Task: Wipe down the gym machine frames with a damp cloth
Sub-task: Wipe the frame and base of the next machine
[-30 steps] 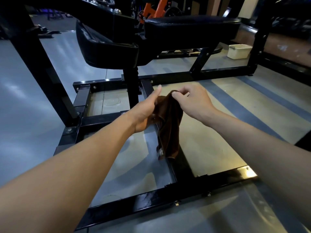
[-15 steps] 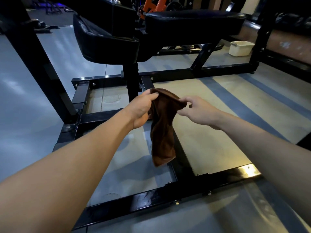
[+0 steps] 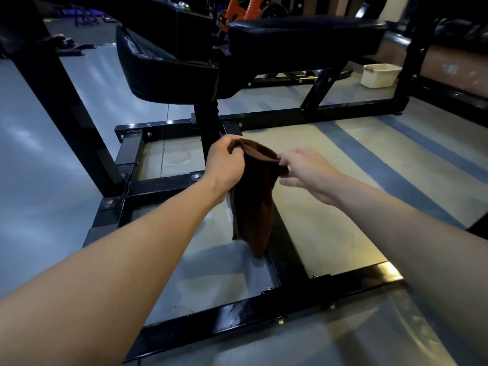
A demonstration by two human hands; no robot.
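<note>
A brown cloth point(image 3: 252, 207) hangs in the air over the black machine frame point(image 3: 245, 310), its lower tip just above the centre rail. My left hand point(image 3: 224, 165) grips the cloth's top left edge with curled fingers. My right hand point(image 3: 307, 173) pinches the top right edge between thumb and fingers, blurred by motion. The frame's low rails lie on the floor around and below both hands. Two black padded seats point(image 3: 169, 67) stand above the frame on a post behind the cloth.
A white plastic tub point(image 3: 379, 75) sits on the floor at the back right. A thick black upright point(image 3: 60, 107) slants up at the left. More dark machines and an orange one point(image 3: 237, 9) stand behind. Grey and beige floor surrounds the frame.
Both hands have pulled the cloth's top edge apart, so it hangs wider and flatter. The hands sit slightly lower in view, and my right hand has shifted to the right.
</note>
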